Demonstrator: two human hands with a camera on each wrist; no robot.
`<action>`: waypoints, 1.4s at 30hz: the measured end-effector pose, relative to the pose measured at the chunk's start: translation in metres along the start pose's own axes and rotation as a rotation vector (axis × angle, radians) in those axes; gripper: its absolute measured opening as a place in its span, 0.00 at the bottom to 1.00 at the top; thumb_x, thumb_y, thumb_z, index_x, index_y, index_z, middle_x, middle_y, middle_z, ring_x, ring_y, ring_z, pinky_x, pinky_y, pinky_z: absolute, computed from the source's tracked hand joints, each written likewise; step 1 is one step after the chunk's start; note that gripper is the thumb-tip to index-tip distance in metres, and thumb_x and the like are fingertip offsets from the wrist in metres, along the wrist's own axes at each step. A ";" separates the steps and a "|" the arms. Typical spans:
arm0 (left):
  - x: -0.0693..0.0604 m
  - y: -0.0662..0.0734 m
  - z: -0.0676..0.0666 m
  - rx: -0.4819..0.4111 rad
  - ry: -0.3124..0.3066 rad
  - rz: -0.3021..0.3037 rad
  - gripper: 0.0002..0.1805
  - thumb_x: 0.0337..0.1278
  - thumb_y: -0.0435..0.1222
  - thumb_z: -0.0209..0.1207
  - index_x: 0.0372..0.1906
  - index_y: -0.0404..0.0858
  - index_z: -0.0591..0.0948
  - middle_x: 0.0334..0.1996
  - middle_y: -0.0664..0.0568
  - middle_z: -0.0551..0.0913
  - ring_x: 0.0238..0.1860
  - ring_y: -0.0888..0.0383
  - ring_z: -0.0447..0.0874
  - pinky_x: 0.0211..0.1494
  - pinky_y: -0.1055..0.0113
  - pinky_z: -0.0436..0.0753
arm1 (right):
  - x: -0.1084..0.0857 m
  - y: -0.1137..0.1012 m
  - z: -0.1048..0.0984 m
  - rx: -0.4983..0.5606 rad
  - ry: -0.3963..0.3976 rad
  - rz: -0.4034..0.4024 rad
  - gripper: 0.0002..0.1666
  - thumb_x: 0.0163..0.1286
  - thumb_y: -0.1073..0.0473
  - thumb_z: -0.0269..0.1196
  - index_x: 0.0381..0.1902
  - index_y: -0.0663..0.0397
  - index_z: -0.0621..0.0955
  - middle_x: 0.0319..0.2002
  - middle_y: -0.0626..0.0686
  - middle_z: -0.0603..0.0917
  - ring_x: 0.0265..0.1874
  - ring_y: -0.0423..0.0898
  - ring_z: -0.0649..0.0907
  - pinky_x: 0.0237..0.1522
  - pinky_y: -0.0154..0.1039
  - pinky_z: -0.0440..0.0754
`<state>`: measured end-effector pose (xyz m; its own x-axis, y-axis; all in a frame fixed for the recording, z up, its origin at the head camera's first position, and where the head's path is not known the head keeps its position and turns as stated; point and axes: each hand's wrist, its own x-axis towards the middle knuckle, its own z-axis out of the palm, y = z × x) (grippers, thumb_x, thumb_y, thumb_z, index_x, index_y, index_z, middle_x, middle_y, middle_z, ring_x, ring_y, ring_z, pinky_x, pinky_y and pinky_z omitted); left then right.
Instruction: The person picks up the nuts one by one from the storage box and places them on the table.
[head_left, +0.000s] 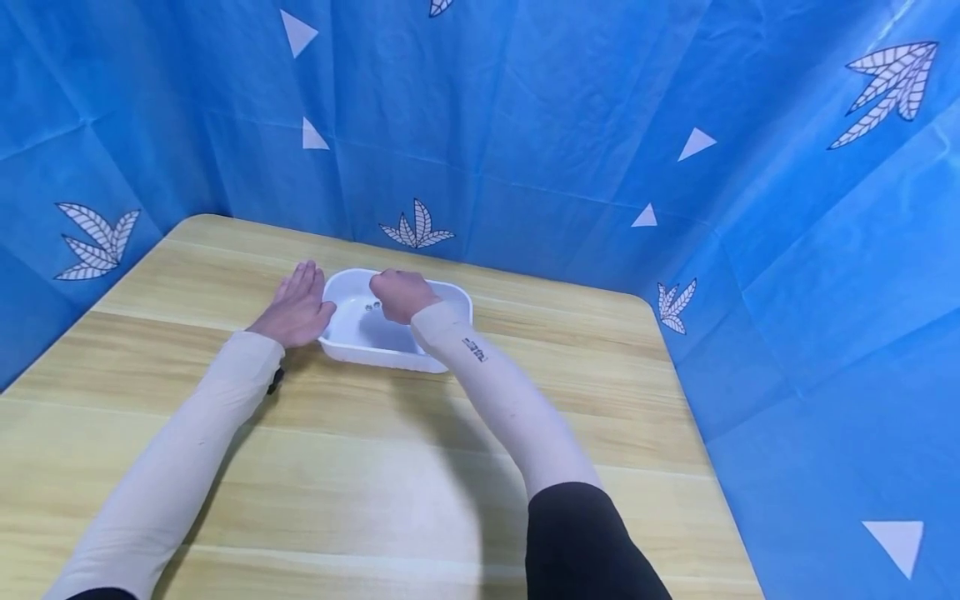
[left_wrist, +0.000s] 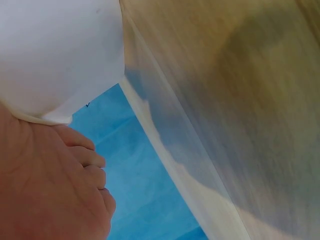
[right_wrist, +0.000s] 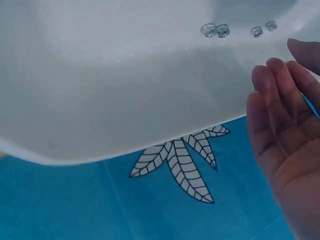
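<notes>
A white plastic basin [head_left: 386,358] stands on the table. Its bottom holds several small shiny metal pieces that look like flange nuts [right_wrist: 222,31]. At the basin's left end is my left hand [head_left: 294,310], fingers straight and thumb at the rim. The left wrist view shows this hand [left_wrist: 55,185] beside the basin's outer wall [left_wrist: 60,55]. My right hand [head_left: 403,296] reaches over the basin. In the right wrist view its fingers [right_wrist: 275,100] are loosely bent, with a gap to the thumb and nothing visible between them.
The basin sits toward the back of a light wooden table [head_left: 337,467]. A blue curtain [head_left: 480,125] with white leaves and triangles surrounds the table at the back and sides. My right forearm crosses over the basin's front right rim.
</notes>
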<state>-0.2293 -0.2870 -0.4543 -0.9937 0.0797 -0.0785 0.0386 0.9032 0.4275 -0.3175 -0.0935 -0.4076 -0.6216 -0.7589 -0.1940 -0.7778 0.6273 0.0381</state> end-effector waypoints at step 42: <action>-0.002 -0.002 0.003 0.003 0.003 0.011 0.41 0.80 0.48 0.29 0.78 0.18 0.37 0.81 0.25 0.30 0.83 0.30 0.25 0.84 0.36 0.31 | 0.027 -0.044 0.027 -0.324 -0.020 -0.093 0.16 0.81 0.59 0.56 0.60 0.43 0.82 0.55 0.47 0.89 0.48 0.41 0.89 0.52 0.33 0.88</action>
<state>-0.2275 -0.2874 -0.4573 -0.9936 0.0878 -0.0712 0.0494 0.9035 0.4258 -0.2978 -0.1372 -0.4411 -0.5472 -0.8047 -0.2301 -0.8220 0.4650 0.3287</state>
